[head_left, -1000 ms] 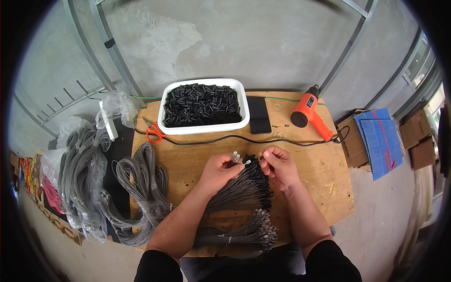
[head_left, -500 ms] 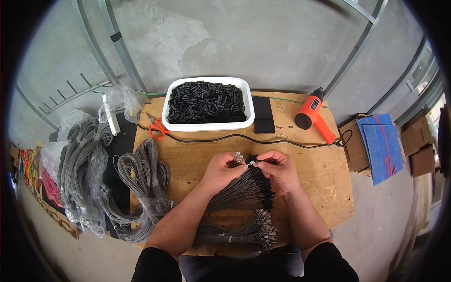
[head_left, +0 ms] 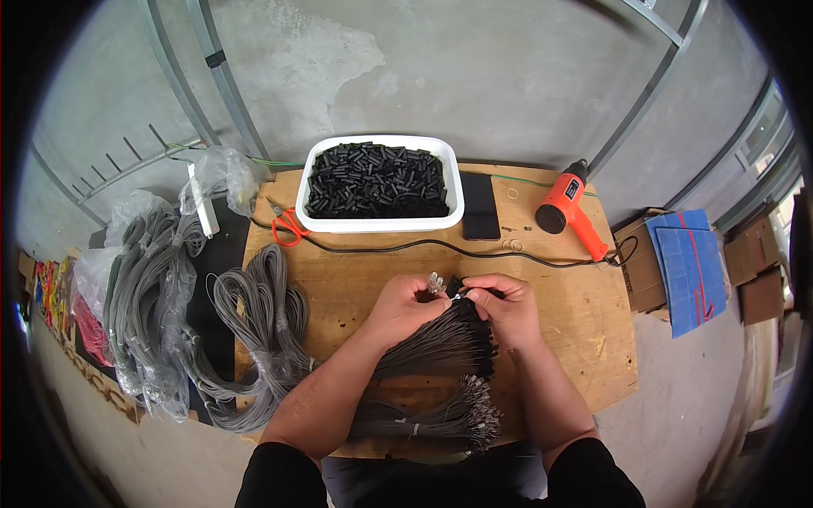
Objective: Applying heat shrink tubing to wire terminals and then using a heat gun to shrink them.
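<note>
Head view: both forearms come up from the lower edge and meet over the middle of the wooden board. The left hand curls inward, its fingertips pinched around the metal-tipped end of a thin grey wire. The right hand faces it, thumb and forefinger closed on a small black sleeve piece at the same wire end. Just below the hands lies a fanned bundle of cut wires. A white tray of black sleeves stands further up the board, an orange heat gun to its right.
</note>
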Tool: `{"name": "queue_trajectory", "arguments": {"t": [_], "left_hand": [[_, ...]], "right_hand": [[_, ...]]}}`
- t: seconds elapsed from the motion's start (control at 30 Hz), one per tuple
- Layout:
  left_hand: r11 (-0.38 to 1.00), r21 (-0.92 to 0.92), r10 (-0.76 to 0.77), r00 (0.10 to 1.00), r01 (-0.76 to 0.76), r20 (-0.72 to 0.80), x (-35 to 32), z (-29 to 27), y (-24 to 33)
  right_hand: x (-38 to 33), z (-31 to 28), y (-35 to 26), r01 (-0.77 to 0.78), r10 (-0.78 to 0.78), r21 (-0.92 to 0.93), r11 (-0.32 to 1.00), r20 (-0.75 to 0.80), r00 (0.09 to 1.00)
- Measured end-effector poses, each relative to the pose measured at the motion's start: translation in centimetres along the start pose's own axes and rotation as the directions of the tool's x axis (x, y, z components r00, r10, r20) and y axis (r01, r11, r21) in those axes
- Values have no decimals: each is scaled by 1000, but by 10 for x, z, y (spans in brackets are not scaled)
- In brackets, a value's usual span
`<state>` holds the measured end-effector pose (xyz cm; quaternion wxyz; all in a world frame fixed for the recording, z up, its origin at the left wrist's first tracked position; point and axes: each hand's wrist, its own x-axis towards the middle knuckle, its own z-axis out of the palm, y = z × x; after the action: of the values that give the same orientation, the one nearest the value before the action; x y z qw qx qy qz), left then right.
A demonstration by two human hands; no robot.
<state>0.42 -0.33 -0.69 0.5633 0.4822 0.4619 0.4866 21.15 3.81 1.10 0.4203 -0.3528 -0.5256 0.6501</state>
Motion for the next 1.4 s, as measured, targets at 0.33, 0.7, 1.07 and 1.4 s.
{"name": "queue_trajectory", "arguments": {"t": [0.33, 0.7, 1.07, 1.4], "left_hand": [[993, 112, 26, 999, -23, -25, -1, 2, 4], [987, -107, -117, 992, 121, 44, 0, -7, 3], [981, -130, -141, 989, 144, 33, -1, -3, 10], [979, -181, -78, 992, 95, 99, 1, -5, 3]], "right_hand": [[1, -1, 1, -21, 21, -81, 996, 1, 1000], [2, -4, 2, -22, 22, -33, 999, -17, 1000], [2, -3, 1, -16, 15, -63, 998, -12, 1000], [7, -12, 1, -141, 131, 223, 964, 62, 989]]}}
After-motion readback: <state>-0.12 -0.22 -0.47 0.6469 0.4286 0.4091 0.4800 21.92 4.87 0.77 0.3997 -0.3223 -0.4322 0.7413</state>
